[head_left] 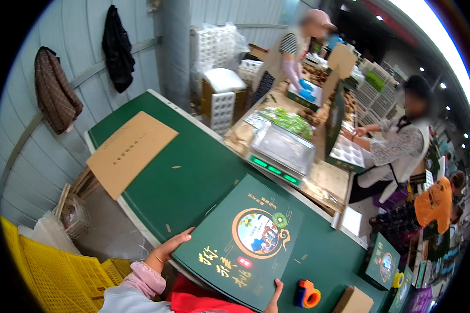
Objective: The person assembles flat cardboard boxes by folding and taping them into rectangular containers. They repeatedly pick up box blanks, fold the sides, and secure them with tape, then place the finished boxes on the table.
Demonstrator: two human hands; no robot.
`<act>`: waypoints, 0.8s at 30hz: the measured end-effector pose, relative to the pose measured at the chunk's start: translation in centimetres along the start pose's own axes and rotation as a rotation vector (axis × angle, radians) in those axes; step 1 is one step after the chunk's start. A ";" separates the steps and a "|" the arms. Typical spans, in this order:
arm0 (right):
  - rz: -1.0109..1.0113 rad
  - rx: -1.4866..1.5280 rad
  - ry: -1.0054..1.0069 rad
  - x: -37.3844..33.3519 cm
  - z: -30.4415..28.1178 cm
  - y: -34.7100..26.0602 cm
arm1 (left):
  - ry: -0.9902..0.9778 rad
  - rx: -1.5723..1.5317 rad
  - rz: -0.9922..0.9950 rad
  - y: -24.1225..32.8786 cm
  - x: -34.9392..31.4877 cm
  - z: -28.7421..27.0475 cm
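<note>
Green printed box [263, 250], nearest, lies across the near edge of the desk [193, 175]; my left hand [173, 244] and right hand [274, 296] grip its opposite sides, presumably because the overhang needs steadying.

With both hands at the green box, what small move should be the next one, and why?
Probably steady the green box with the left hand and move the right hand to the orange-and-blue tape dispenser: the box looks shut, and the dispenser lies close beside that hand. Whether the box is already taped, I cannot tell.
</note>
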State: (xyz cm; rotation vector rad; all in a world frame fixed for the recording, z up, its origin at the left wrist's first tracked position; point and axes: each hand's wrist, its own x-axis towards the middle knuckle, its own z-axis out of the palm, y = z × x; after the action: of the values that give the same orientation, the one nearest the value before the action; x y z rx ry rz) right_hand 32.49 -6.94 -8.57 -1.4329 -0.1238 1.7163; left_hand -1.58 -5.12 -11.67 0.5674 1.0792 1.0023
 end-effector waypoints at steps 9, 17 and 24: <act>-0.025 -0.152 -0.197 12.5 11.4 10.5 | 0.453 0.465 0.149 -0.2 2.8 -19.4; -0.455 -0.711 -0.066 12.5 13.8 13.4 | 1.909 0.339 -0.185 -0.8 3.5 -36.2; -0.964 -1.176 0.034 8.3 17.8 10.6 | 0.772 -0.536 0.440 8.3 -0.8 -33.8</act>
State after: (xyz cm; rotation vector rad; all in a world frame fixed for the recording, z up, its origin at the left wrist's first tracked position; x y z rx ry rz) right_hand 12.19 -0.29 -14.92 -1.6854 -1.7120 0.7238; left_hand -35.78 -4.61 -18.14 -0.0579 1.2936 1.9149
